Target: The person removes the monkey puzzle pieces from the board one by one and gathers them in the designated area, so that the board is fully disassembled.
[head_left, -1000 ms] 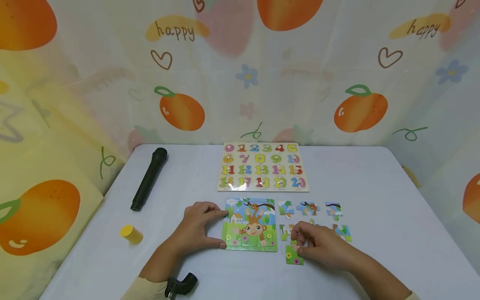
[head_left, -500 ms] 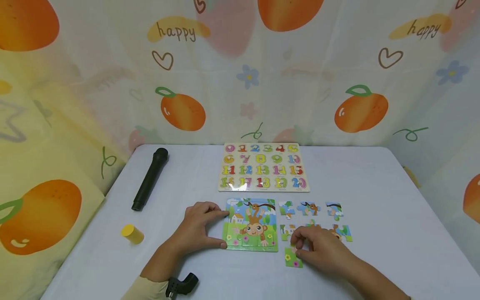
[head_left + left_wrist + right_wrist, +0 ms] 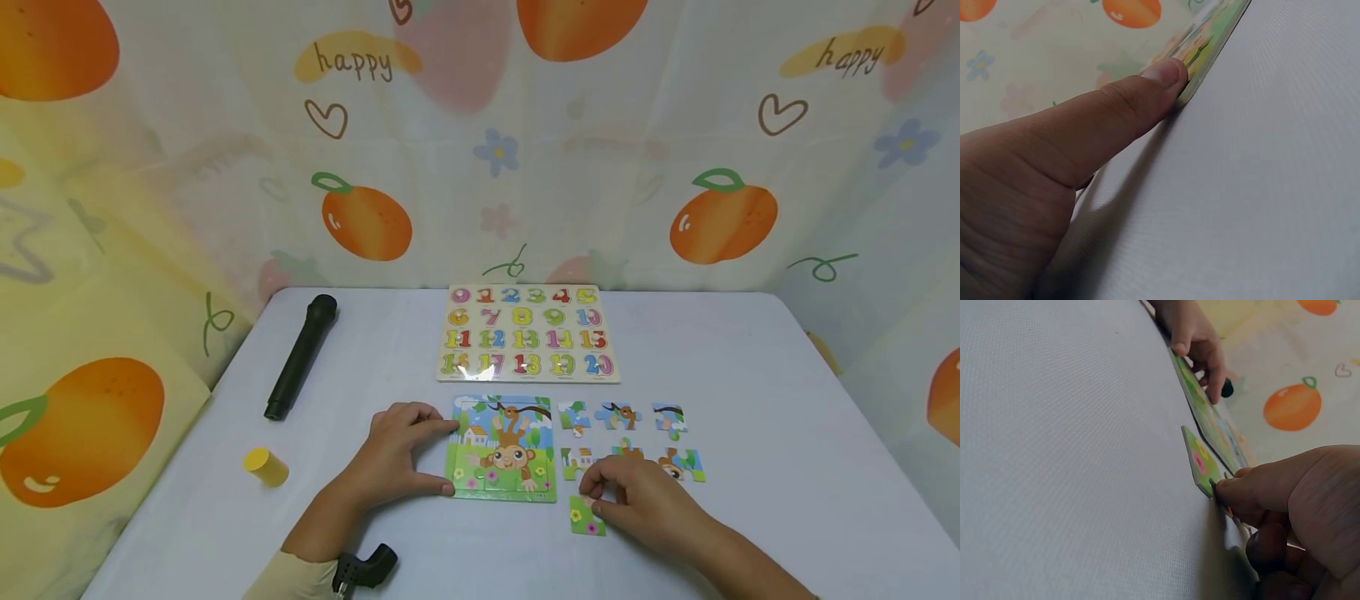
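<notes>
A square monkey jigsaw board point(image 3: 487, 492) lies flat on the white table in the head view. Thumb and forefinger of my left hand point(image 3: 397, 454) rest spread against its left edge; in the left wrist view the thumb point(image 3: 1129, 103) touches the board's corner. To the right of the board, my right hand point(image 3: 645, 496) pinches a green puzzle piece point(image 3: 586, 517) with yellow and pink flowers. The right wrist view shows the thumb point(image 3: 1244, 490) on that green piece point(image 3: 1200, 462), close over the tabletop. The fingers hide part of the piece.
Several loose puzzle pieces point(image 3: 618, 416) lie in two rows right of the board, the nearer row partly behind my right hand. Behind stands a number board point(image 3: 528, 333). A black microphone-shaped tube point(image 3: 302, 358) and a yellow cylinder point(image 3: 266, 467) lie at the left.
My right hand has shifted slightly left and toward me with the green puzzle piece, baring more of the loose pieces behind it. The left hand keeps its place on the board.
</notes>
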The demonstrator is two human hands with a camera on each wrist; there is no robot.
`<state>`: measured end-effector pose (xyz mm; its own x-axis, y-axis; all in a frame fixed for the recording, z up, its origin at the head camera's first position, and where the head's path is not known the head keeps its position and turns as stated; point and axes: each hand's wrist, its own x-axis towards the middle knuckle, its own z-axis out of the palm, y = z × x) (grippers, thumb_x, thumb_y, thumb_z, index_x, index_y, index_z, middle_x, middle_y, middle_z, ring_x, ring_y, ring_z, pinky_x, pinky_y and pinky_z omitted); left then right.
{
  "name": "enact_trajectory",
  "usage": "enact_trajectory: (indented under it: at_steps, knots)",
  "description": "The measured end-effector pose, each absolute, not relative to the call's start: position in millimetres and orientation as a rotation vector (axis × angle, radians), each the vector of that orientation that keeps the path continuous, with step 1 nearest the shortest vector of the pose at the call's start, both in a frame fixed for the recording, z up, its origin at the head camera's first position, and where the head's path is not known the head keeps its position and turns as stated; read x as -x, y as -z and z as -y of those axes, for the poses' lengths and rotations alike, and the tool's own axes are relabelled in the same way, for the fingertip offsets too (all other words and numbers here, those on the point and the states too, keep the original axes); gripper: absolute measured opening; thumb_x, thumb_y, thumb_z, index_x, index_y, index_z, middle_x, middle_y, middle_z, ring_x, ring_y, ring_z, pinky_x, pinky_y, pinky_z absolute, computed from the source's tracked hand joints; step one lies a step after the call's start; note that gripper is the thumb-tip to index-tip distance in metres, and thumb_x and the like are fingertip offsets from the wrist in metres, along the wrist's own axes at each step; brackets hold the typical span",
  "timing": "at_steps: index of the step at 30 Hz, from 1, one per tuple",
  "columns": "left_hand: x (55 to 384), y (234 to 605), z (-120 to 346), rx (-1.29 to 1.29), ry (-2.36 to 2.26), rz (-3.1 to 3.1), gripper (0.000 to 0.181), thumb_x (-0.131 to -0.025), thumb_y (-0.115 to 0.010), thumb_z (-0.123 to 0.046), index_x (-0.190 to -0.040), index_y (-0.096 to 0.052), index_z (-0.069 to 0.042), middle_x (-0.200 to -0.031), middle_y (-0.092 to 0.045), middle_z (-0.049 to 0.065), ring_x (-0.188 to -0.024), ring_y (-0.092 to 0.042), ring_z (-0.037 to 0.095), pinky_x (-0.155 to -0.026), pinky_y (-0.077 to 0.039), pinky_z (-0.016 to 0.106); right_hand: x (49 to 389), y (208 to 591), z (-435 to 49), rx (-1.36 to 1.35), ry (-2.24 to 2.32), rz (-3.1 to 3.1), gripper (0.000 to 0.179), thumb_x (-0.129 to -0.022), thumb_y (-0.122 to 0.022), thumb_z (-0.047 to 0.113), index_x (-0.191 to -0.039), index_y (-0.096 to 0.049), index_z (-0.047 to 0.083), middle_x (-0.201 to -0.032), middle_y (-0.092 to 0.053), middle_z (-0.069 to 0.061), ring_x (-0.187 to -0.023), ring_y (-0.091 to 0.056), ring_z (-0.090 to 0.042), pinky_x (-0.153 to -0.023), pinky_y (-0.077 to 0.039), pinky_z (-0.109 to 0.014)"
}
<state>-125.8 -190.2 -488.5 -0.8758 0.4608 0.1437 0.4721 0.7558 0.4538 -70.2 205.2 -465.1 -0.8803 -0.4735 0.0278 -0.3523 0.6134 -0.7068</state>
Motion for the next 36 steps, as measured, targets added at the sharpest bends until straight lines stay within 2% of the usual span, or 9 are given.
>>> enact_trajectory:
  at_steps: [8, 13, 18, 23, 28, 36]
  knots:
    - [128, 486, 191, 0.794, 0.774, 2.929, 0.088, -0.064, -0.096, -0.067, -0.14, -0.072, -0.029, -0.129, -0.059, -0.007, -0.127, -0.048, 0.021, -0.109, -0.032, 0.057, 72, 459, -207, 0.638, 1.15, -2.707, 0.021, -0.091, -0.082, 0.011, -0.098, -0.074, 0.029, -0.093, -0.068, 0.017, -0.064, -0.051, -0.001, -0.061, -0.046, -0.024]
    - [128, 486, 189, 0.779, 0.813, 2.927, 0.081, -0.068, -0.097, -0.061, -0.139, -0.073, -0.03, -0.128, -0.059, -0.009, -0.127, -0.048, 0.02, -0.107, -0.032, 0.054, 76, 455, -208, 0.657, 1.221, -2.673, 0.021, -0.091, -0.078, 0.005, -0.098, -0.074, 0.024, -0.093, -0.068, 0.014, -0.061, -0.051, -0.003, -0.06, -0.047, -0.024]
    - [127, 484, 181, 0.823, 0.877, 2.885, 0.072, -0.073, -0.096, -0.056, -0.137, -0.074, -0.03, -0.127, -0.059, -0.009, -0.125, -0.049, 0.019, -0.102, -0.035, 0.05, 81, 453, -208, 0.705, 1.31, -2.579, 0.016, -0.095, -0.076, 0.007, -0.104, -0.074, 0.02, -0.095, -0.068, 0.012, -0.061, -0.05, -0.003, -0.061, -0.047, -0.024]
    - [125, 483, 170, 0.883, 0.893, 2.878, 0.071, -0.074, -0.094, -0.06, -0.138, -0.073, -0.033, -0.122, -0.057, -0.011, -0.118, -0.049, 0.014, -0.098, -0.036, 0.045, 91, 451, -203, 0.756, 1.345, -2.498, 0.013, -0.098, -0.075, 0.009, -0.107, -0.074, 0.018, -0.095, -0.069, 0.01, -0.06, -0.051, -0.004, -0.06, -0.047, -0.024]
    - [124, 487, 162, 0.885, 0.878, 2.909, 0.071, -0.075, -0.092, -0.063, -0.138, -0.073, -0.036, -0.116, -0.055, -0.015, -0.11, -0.047, 0.009, -0.095, -0.036, 0.041, 102, 448, -193, 0.762, 1.314, -2.464, 0.012, -0.099, -0.074, 0.011, -0.11, -0.075, 0.015, -0.095, -0.069, 0.008, -0.066, -0.055, -0.007, -0.063, -0.049, -0.025]
    - [122, 493, 156, 0.91, 0.782, 2.879, 0.069, -0.077, -0.091, -0.063, -0.137, -0.073, -0.033, -0.114, -0.055, -0.013, -0.105, -0.047, 0.01, -0.093, -0.037, 0.04, 118, 441, -171, 0.828, 1.261, -2.43, 0.013, -0.101, -0.074, 0.014, -0.114, -0.074, 0.012, -0.1, -0.068, 0.008, -0.072, -0.059, -0.009, -0.065, -0.051, -0.028]
